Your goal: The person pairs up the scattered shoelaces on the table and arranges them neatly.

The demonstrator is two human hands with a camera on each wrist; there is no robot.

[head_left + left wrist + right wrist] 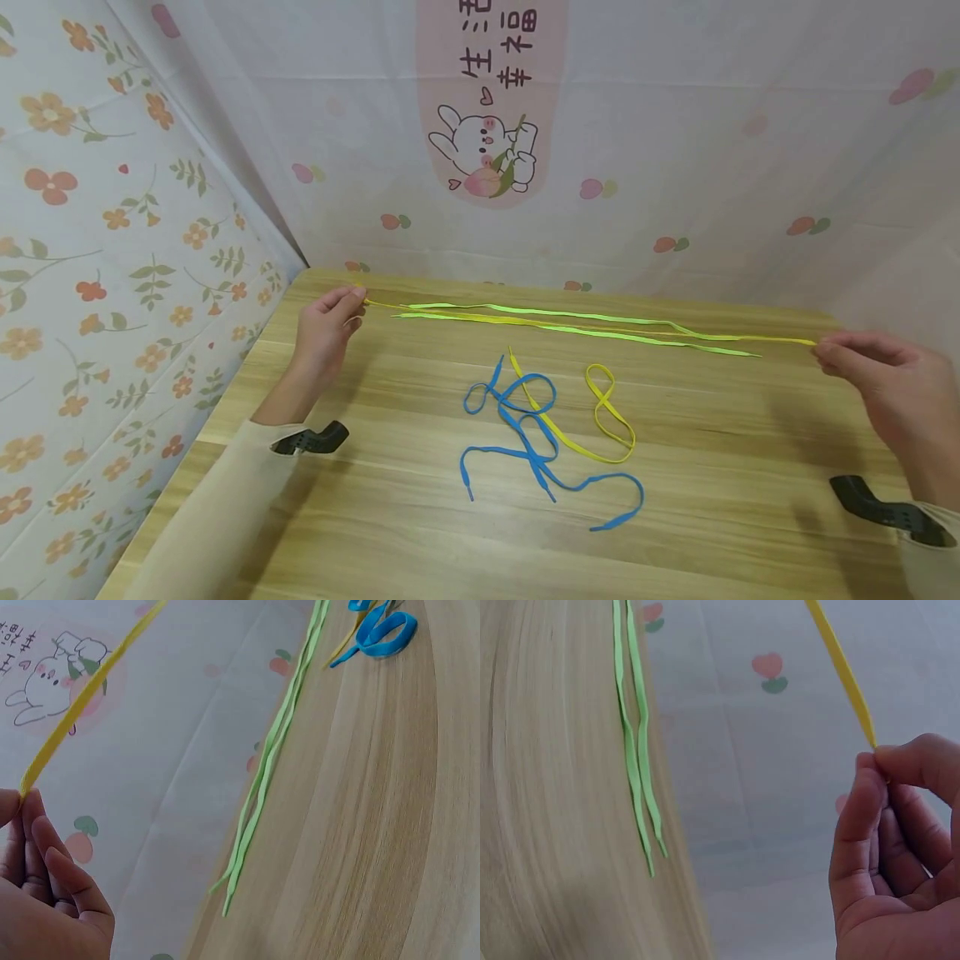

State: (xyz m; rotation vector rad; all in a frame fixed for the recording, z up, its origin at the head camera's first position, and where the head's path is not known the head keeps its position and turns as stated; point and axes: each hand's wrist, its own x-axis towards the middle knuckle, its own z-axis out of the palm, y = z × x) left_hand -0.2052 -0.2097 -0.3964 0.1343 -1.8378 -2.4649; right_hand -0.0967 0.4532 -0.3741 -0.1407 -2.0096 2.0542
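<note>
A yellow shoelace [86, 697] is stretched between the two hands, held above the table. My left hand [327, 327] pinches one end between thumb and fingertips at the far left. At the far right, my right hand [892, 375] pinches the other end the same way. Below the taut lace, two light green shoelaces [634, 742] lie side by side, nearly straight, along the table's back edge. Closer in, a tangled heap of blue shoelaces [517, 450] lies on the wood, and another yellow shoelace [611, 408] runs in loose curves partly among them.
The wooden table [390, 517] ends at the back against a hanging white cloth [637, 125] printed with a rabbit and fruit. A floral cloth [112, 275] hangs along the left side. A black wrist mount [311, 439] is on each sleeve.
</note>
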